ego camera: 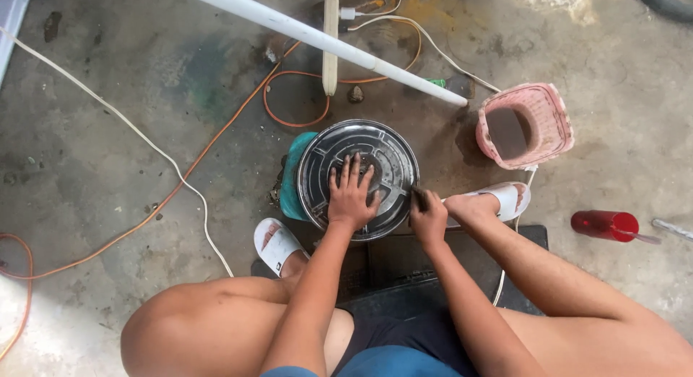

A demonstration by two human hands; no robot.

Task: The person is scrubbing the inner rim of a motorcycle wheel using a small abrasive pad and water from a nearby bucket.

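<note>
**A:** What's closest to you down there?

**B:** My knees and shorts, right under the camera, then a dark mat (404,269) on the floor that I'm squatting over in white sandals (276,245).

**A:** And the big thing in front?

**B:** A round metal lid (382,149), dark and greasy-looking, with raised ribs and a rolled rim. It lies flat on a teal stool (292,178), between my feet, just past the mat.

**A:** How far along are you with it?

**B:** Hard to say. I judge I'm in the middle of working on its edge. The face is grimy all over, with a dull sheen in places; nothing looks finished, so I'd guess most of it is left.

**A:** What are the hands doing?

**B:** My left hand (351,196) is spread flat, fingers fanned wide, pressing down on the lid's middle and gripping nothing. My right hand (429,217) is closed in a fist around a small dark tool (417,195) whose tip touches the lid's right rim. I can't tell what kind of tool it is.

**A:** Anything else around?

**B:** A long white pipe (317,39) slants across the floor beyond the lid. A pink basket (548,106) sits off to the right, apart from the lid. Orange cable (216,135) and white cord (119,120) trail over the stained concrete. Smallest, a red cup (603,224) lies on its side near my right foot.
</note>
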